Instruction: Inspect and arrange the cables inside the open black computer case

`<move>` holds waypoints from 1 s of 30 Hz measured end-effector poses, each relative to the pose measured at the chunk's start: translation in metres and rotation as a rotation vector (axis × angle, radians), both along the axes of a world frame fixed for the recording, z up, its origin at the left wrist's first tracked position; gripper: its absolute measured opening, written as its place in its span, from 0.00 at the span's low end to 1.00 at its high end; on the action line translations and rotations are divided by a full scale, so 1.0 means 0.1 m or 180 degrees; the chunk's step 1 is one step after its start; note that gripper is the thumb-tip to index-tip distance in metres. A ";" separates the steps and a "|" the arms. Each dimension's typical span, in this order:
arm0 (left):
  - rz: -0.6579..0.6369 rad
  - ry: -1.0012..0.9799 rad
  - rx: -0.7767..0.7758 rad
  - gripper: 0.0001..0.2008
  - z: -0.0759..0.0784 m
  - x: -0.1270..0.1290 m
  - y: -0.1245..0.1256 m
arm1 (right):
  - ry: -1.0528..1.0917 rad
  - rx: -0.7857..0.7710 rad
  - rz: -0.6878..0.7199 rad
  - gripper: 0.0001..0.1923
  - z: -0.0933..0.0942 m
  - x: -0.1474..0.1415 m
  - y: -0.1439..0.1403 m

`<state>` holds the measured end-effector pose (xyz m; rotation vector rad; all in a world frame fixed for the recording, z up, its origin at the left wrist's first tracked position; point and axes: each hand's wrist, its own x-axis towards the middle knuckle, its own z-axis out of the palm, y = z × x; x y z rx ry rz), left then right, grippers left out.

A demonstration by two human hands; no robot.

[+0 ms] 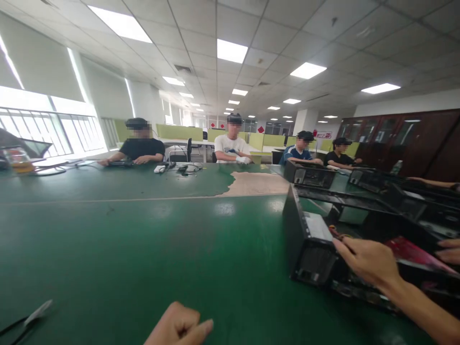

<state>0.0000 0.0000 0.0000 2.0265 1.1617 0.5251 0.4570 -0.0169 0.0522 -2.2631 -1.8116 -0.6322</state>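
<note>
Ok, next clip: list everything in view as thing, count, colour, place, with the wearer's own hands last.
Green mat-covered table: one, green, fills the foreground; a worn tan patch near mid-table.
Open black metal computer case: one, black, right foreground.
Other black computer cases: several, black, far right of table.
Red flat piece: one, red, inside the open case.
Seated people: four, along the far side.
Small dark items and cables: a few, far table edge.
Black cable with white tag: one, bottom left.
Dark wooden cabinets: a row, right wall.
Left hand: one, curled, bottom edge, over the mat.
Right hand: one, resting on the open case.
</note>
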 end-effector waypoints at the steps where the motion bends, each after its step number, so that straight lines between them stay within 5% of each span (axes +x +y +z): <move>1: -0.0051 -0.0100 0.0228 0.33 0.24 0.01 0.03 | -0.0035 -0.0015 0.0124 0.30 -0.02 -0.39 -0.09; 6: -0.0320 0.0071 0.1442 0.26 1.51 0.25 0.18 | 0.0299 -0.0264 0.1555 0.21 0.21 -2.04 -0.63; 9: -0.0978 0.0929 0.1905 0.19 1.85 0.57 0.38 | 0.0778 -0.1176 0.2127 0.17 0.59 -2.25 -0.60; 12: -0.1649 0.2295 0.1537 0.09 1.69 0.98 0.55 | 0.0422 -0.1827 0.1432 0.18 0.80 -2.04 -0.18; 14: -0.1947 0.2897 0.1083 0.05 1.44 1.22 0.59 | 0.0193 -0.2359 0.1113 0.20 0.72 -1.89 0.12; 17: -0.2335 0.2997 0.0608 0.06 1.13 1.43 0.57 | 0.0318 -0.2728 0.1018 0.23 0.40 -1.79 0.33; 21: -0.2623 0.2825 0.0068 0.09 0.99 1.43 0.59 | 0.0593 -0.2631 0.0989 0.13 0.18 -1.67 0.31; 25: -0.2374 0.2761 0.0127 0.12 0.97 1.47 0.62 | 0.1200 -0.2748 0.0923 0.07 0.44 -1.40 0.33; 30: -0.2472 0.2797 0.0446 0.07 0.87 1.64 0.56 | 0.1953 -0.1973 0.1130 0.09 0.82 -1.12 0.26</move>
